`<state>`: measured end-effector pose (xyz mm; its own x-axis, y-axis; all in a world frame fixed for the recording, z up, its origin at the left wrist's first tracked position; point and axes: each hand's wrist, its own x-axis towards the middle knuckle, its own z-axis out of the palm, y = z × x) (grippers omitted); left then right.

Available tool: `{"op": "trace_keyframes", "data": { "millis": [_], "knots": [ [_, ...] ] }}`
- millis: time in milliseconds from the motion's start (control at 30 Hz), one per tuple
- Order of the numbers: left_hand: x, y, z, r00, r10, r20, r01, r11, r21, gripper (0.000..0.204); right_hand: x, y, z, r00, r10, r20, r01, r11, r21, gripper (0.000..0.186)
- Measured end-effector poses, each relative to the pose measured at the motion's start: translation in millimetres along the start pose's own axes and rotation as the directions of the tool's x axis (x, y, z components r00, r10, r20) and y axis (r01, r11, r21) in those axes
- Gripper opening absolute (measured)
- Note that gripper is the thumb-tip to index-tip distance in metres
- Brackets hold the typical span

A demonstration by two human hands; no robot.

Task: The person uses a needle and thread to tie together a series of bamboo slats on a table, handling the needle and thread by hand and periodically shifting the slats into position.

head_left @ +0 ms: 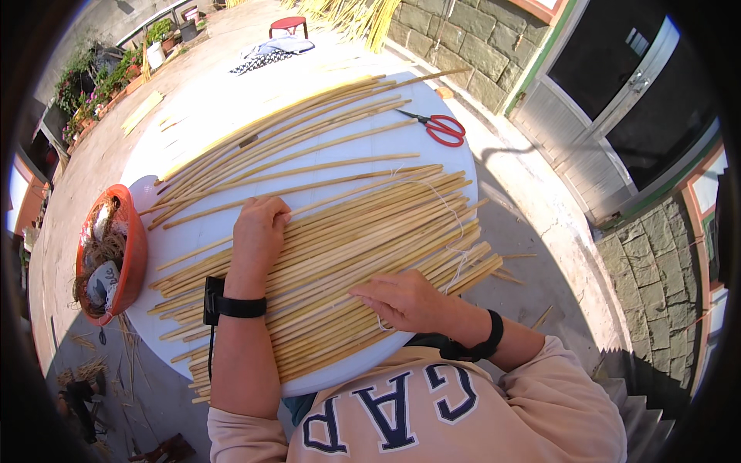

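Note:
A mat-like row of pale yellow sticks (332, 255) lies side by side on a round white table (147, 316), with thin white string (455, 224) running across its right part. My left hand (260, 235) is closed at the far edge of the row, its fingers bent round a single stick (355, 187). Near the row's front right, my right hand (401, 299) is closed with its fingertips low over the sticks. String shows beside and below that hand. Whatever is between its fingertips is too small to make out.
Loose sticks (285, 123) lie on the table's far side, by red-handled scissors (440, 127). An orange basket (137, 255) with string and cloth stands at the left. Beyond are a red stool (289, 25), a cloth (270, 52) and potted plants (93, 96); a door (617, 100) is at right.

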<state>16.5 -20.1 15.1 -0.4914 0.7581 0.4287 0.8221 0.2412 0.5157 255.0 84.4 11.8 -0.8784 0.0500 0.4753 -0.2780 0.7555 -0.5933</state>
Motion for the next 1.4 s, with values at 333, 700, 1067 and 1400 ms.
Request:
{"op": "trace_keyframes", "data": {
  "millis": [333, 700, 1067, 1400],
  "knots": [
    [-1, -3, -4, 0.999, -0.038, 0.012, 0.038, 0.999, 0.037, 0.005, 1, -1, 2, 1.0, 0.028, -0.002, -0.028, 0.999, 0.018, 0.017],
    [-4, -14, 6, 0.994, -0.107, 0.005, 0.106, 0.986, 0.13, 0.003, 7, -11, -3, 0.994, 0.09, 0.063, -0.089, 0.996, -0.009, 0.02],
    [-4, -17, 11, 0.992, -0.124, -0.002, 0.124, 0.983, 0.135, 0.002, 9, -15, -2, 0.986, 0.152, 0.07, -0.154, 0.988, 0.014, 0.019],
    [-3, -11, 6, 0.979, -0.197, 0.048, 0.192, 0.977, 0.093, 0.003, 10, -17, -3, 0.986, 0.152, 0.065, -0.155, 0.987, 0.042, 0.018]
  ]
}}
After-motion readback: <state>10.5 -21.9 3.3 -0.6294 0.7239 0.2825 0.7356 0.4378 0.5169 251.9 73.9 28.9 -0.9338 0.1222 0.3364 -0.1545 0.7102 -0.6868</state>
